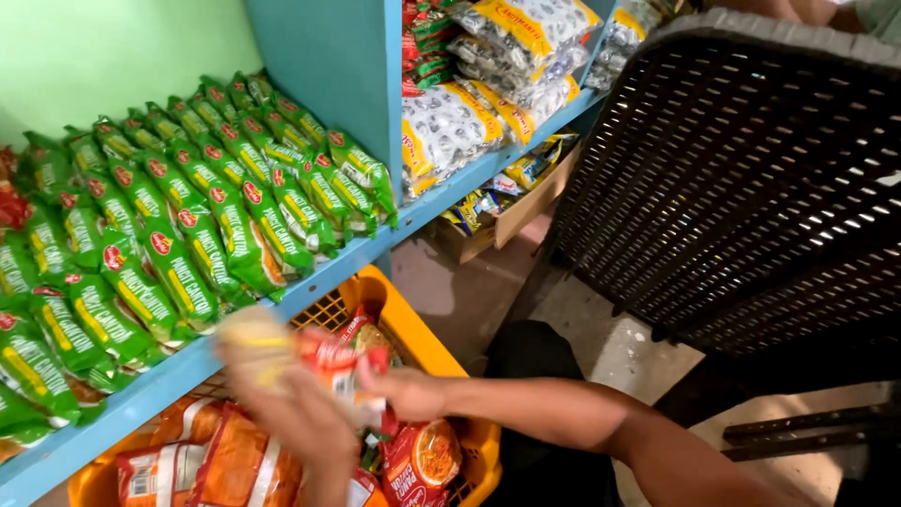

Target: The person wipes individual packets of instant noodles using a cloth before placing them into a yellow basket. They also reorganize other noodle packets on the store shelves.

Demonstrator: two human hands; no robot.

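My left hand (298,421) is blurred, raised over a yellow plastic basket (427,349) under the shelf. It grips a motion-blurred pale yellow and red snack packet (255,345). My right hand (405,391) reaches in from the right and pinches a red packet (343,361) right next to the left one. The two packets touch or overlap; the blur hides whether they are separate. Orange and red packets (230,462) fill the basket below both hands.
A blue shelf (169,376) holds rows of green packets (192,221) at left. White and yellow bags (455,122) sit on the shelf section to the right. A cardboard box (526,208) stands on the floor beneath. A dark perforated plastic crate (741,178) looms at right.
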